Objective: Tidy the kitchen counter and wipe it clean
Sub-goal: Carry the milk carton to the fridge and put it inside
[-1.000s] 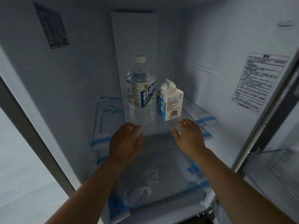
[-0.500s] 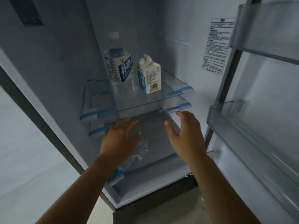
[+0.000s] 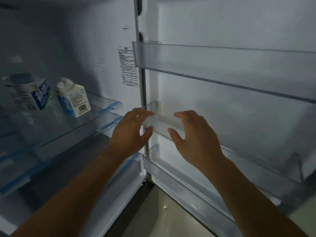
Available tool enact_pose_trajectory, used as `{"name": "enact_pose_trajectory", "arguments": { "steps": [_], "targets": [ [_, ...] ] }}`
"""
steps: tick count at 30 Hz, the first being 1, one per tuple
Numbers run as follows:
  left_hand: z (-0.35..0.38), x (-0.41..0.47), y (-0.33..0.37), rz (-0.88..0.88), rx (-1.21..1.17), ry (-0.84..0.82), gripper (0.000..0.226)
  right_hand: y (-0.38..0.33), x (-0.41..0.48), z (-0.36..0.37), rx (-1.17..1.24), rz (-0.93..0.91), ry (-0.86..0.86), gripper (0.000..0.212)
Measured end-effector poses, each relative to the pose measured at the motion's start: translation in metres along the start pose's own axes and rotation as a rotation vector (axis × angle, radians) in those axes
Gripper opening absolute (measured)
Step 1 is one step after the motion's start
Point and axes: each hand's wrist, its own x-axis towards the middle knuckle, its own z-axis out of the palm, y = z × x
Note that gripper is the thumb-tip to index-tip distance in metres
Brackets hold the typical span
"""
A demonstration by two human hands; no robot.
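Observation:
A clear water bottle (image 3: 29, 94) with a blue and white label and a small white and blue milk carton (image 3: 73, 98) stand side by side on a glass shelf (image 3: 71, 132) inside the open fridge, at the left. My left hand (image 3: 131, 132) and my right hand (image 3: 193, 139) hover in mid-air at the middle, fingers spread, holding nothing. Both are in front of the hinge edge and the middle door bin (image 3: 248, 161), well right of the bottle and carton. The counter is out of view.
The open fridge door fills the right side with three clear bins: an upper one (image 3: 222, 65), the middle one and a lower one (image 3: 184, 190). A printed label (image 3: 128, 67) is stuck on the fridge's inner right wall. Grey floor (image 3: 167, 218) shows below.
My view has swung right from the fridge interior toward the door. Both hands have pulled back from the shelf and moved right, staying empty. Bottle and carton stay where they stood.

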Motion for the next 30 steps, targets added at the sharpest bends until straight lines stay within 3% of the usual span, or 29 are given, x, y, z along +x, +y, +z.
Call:
{"name": "enact_pose_trajectory", "arguments": {
  "steps": [7,11,17,24,30],
  "targets": [
    [0.032,0.000,0.045,0.245,-0.089,-0.144,0.044,0.022,-0.056,-0.044,-0.281,0.214,-0.076,0.033],
    [0.048,-0.007,0.044,0.248,-0.240,-0.048,0.042,0.031,-0.082,-0.054,-0.309,0.281,-0.062,0.026],
    [0.042,-0.017,0.048,0.203,-0.304,-0.042,0.043,0.035,-0.103,-0.070,-0.302,0.377,-0.057,0.021],
    [0.026,-0.047,0.045,0.120,-0.109,-0.108,0.065,0.017,-0.125,-0.074,-0.202,0.196,-0.094,0.031],
    [0.006,-0.076,0.093,0.108,-0.091,-0.030,0.059,0.011,-0.157,-0.092,0.039,0.049,0.026,0.036]
  ]
}}
